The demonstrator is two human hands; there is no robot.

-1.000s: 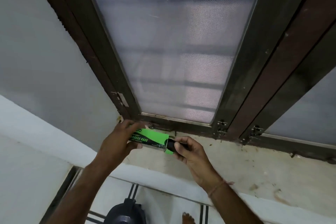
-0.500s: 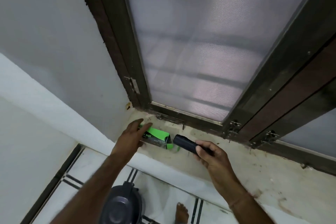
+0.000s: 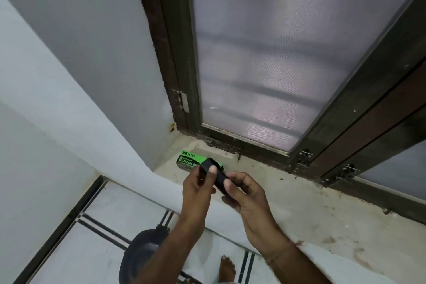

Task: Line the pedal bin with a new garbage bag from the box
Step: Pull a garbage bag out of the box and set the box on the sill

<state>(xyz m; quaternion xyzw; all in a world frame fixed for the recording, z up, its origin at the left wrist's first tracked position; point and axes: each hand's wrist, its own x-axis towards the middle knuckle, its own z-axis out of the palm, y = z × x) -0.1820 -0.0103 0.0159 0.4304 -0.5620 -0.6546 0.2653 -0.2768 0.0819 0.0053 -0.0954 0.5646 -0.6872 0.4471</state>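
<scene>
**Bag roll in both hands above the sill**

The left hand (image 3: 198,185) and right hand (image 3: 245,193) pinch the black bag roll (image 3: 215,175), its long axis running between them. The box (image 3: 190,160) lies near the sill's (image 3: 299,203) left corner; the pedal bin (image 3: 140,253) stands below the left arm.

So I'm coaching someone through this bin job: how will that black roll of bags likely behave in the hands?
The black bag roll looks small and tightly wound, pinched between the left hand and right hand, so probably light and fairly firm. Its round shape suggests it could roll if set on the sill. A freed end would likely go floppy, being thin film.
</scene>
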